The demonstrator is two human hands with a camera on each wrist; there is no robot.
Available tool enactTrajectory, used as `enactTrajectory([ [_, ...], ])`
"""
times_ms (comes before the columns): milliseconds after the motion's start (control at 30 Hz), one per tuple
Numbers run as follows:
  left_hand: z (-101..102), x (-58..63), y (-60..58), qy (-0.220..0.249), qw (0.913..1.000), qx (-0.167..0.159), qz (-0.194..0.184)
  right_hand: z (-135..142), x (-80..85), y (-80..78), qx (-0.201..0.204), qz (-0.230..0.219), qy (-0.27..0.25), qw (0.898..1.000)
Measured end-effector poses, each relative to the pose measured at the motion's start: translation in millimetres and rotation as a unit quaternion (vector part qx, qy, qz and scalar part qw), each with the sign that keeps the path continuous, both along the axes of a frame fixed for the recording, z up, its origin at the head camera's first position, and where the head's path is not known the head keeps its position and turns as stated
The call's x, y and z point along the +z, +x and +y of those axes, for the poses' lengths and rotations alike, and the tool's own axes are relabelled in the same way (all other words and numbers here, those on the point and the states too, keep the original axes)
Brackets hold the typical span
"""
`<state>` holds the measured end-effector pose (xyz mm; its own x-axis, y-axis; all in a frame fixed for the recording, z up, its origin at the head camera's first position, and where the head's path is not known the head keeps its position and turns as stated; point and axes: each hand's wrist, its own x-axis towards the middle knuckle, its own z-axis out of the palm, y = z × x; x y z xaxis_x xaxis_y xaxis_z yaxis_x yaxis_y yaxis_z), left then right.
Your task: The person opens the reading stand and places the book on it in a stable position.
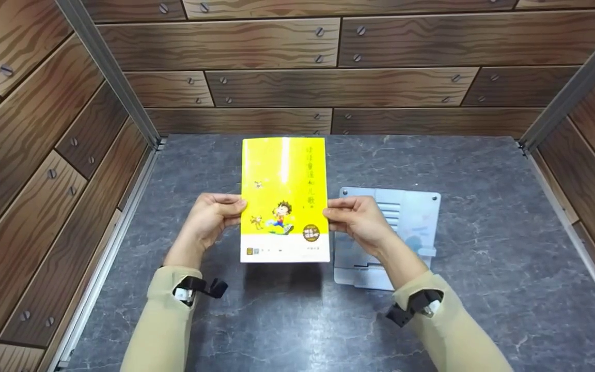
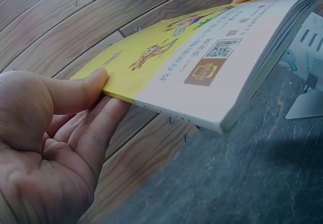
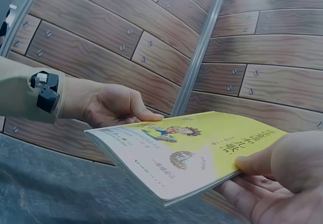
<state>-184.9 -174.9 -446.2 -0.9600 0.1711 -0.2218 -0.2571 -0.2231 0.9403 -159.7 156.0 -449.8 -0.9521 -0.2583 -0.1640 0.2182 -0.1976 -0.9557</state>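
Note:
A thin paperback book with a yellow cover, a white band at the bottom and a cartoon of a running child is held up above the table between both hands. The left hand pinches its left edge, thumb on the cover and fingers beneath, as the left wrist view shows of the book. On the opposite edge, the right hand pinches in the same way; the right wrist view shows that thumb on the cover of the book. The book's underside is hidden.
A pale blue-grey slotted plastic stand lies flat on the dark marbled table, partly behind the right hand and forearm. Wood-patterned walls with metal corner posts enclose the table at the back and both sides.

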Motion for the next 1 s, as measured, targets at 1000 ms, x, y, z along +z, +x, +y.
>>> enactTrajectory([
  [1000, 51, 27.7, -16.0, -0.021, 0.9977, -0.025, 0.06, 51, 35.3, -7.9, -0.01, 0.072, 0.107, 0.992],
])
